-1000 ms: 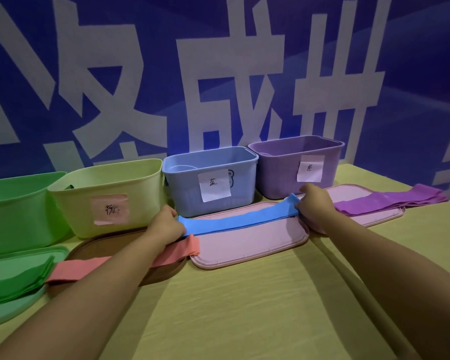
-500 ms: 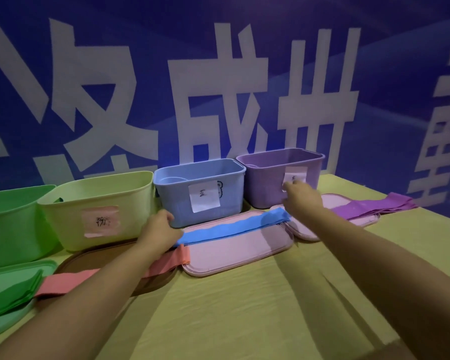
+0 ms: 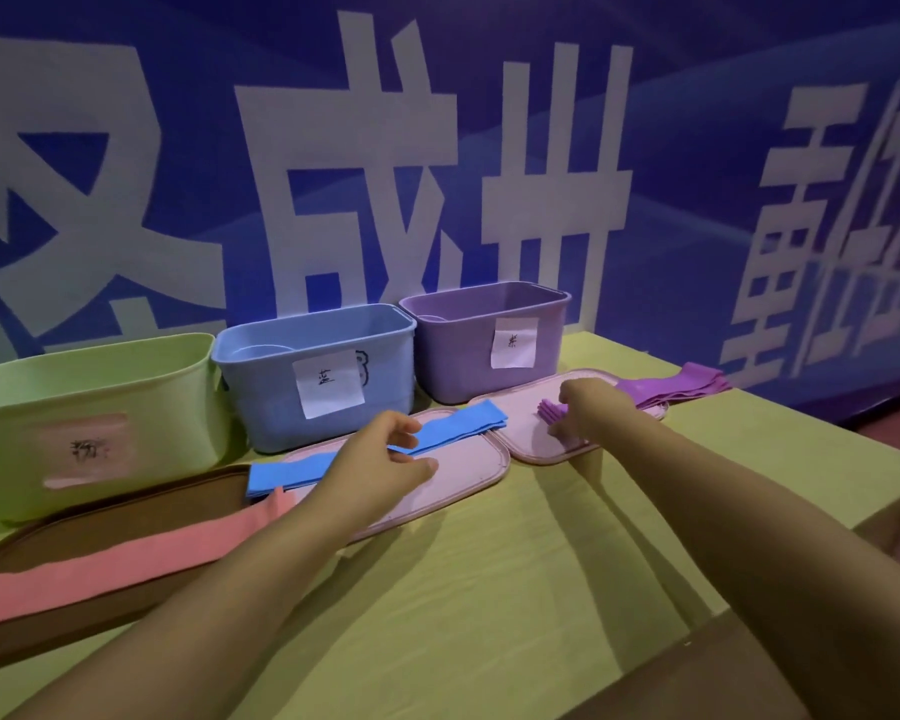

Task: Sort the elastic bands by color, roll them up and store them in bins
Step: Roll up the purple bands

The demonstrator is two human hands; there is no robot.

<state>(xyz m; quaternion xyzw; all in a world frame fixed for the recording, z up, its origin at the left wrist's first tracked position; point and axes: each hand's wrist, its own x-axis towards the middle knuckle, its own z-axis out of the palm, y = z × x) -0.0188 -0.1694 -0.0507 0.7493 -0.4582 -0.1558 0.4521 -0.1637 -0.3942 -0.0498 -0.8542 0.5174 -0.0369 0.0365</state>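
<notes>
1. Pink band (image 3: 100, 569) lies across the brown lid (image 3: 126, 517) at the desk's left edge.
2. Left hand (image 3: 380, 459), fingers loosely spread, hovers over the blue band (image 3: 453, 426) on a pink lid (image 3: 468, 475).
3. Right hand (image 3: 593, 410) grips the purple band (image 3: 666, 389).
4. Three bins line the far edge: green (image 3: 94, 402), blue (image 3: 313, 376), purple (image 3: 484, 340).

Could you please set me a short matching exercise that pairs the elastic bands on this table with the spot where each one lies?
Things:
1. blue band
2. pink band
3. purple band

Places:
A. across the brown lid, in front of the yellow-green bin
B. on the pink lid in front of the purple bin, trailing off its right end
C. on the pink lid in front of the blue bin

Pairs: 1-C, 2-A, 3-B
</notes>
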